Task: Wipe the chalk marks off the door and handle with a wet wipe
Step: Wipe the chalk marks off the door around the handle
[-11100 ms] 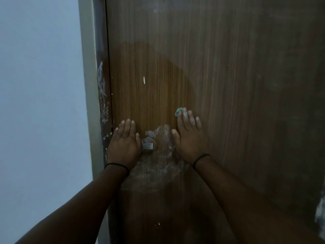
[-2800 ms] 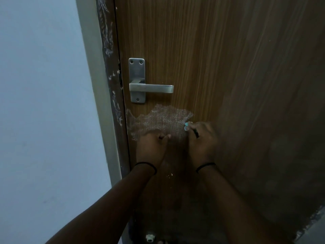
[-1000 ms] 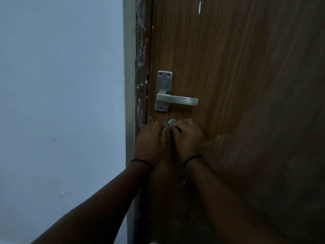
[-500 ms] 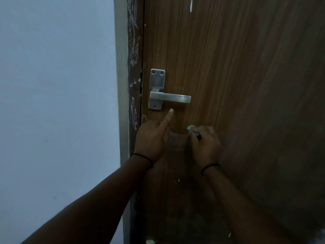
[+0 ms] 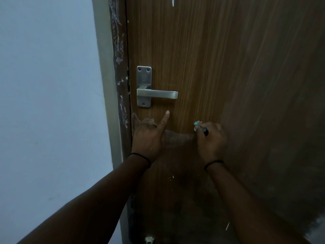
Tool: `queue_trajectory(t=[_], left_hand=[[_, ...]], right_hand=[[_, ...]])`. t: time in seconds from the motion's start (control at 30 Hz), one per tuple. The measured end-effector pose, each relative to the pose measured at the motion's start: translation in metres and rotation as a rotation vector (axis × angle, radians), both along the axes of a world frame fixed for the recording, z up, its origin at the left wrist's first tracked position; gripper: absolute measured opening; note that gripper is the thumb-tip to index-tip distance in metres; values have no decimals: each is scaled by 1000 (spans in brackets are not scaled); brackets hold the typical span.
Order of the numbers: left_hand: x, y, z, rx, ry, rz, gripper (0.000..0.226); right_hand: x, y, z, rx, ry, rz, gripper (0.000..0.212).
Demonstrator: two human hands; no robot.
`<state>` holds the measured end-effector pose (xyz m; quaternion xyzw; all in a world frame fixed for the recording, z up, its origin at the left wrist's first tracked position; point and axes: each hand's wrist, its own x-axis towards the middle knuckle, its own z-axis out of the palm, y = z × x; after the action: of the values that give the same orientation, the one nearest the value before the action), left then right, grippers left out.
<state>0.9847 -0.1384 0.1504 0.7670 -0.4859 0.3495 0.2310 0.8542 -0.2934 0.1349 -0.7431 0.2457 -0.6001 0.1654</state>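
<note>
The brown wooden door (image 5: pixel 219 59) fills the view, with a silver lever handle (image 5: pixel 157 94) on its left side. Just below the handle, a thin translucent wet wipe (image 5: pixel 179 140) is stretched flat against the door between my hands. My left hand (image 5: pixel 147 140) holds its left end with the index finger pointing up toward the handle. My right hand (image 5: pixel 211 140) grips the right end, with a small teal and black object (image 5: pixel 199 125) sticking out of the fingers. White chalk scribbles (image 5: pixel 119 55) run down the dark door frame strip.
A pale blue wall (image 5: pixel 49 103) stands left of the frame. A short white chalk mark (image 5: pixel 172 1) sits high on the door, and small white specks (image 5: pixel 170 177) lie below my hands. A small white object (image 5: pixel 149 240) lies at the door's foot.
A second ago my hands were bunched together under the handle. They have since moved apart and spread the wipe between them, and my left index finger has straightened.
</note>
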Motion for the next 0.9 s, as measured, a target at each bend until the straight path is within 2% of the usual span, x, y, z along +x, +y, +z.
queue_trajectory(t=[0.1, 0.23, 0.43, 0.6, 0.67, 0.8, 0.9], left_hand=[[-9, -11, 3, -23, -68, 44, 65], [-11, -18, -1, 24, 29, 2, 69], [-16, -24, -2, 53, 85, 48, 69], [-22, -23, 5, 40, 95, 52, 61], [-23, -17, 11, -14, 54, -6, 55], [-18, -9, 24, -227, -202, -110, 38], [-14, -8, 45, -362, -253, -88, 32]], right_hand=[[8, 11, 5, -33, -21, 25, 7], [-5, 5, -14, -121, 110, 56, 6], [-6, -6, 2, -16, -54, -16, 8], [-3, 4, -17, -89, 115, 64, 7], [-13, -3, -21, -51, 78, 29, 9], [-9, -7, -8, 42, -3, -8, 4], [9, 3, -1, 13, -20, 43, 6]])
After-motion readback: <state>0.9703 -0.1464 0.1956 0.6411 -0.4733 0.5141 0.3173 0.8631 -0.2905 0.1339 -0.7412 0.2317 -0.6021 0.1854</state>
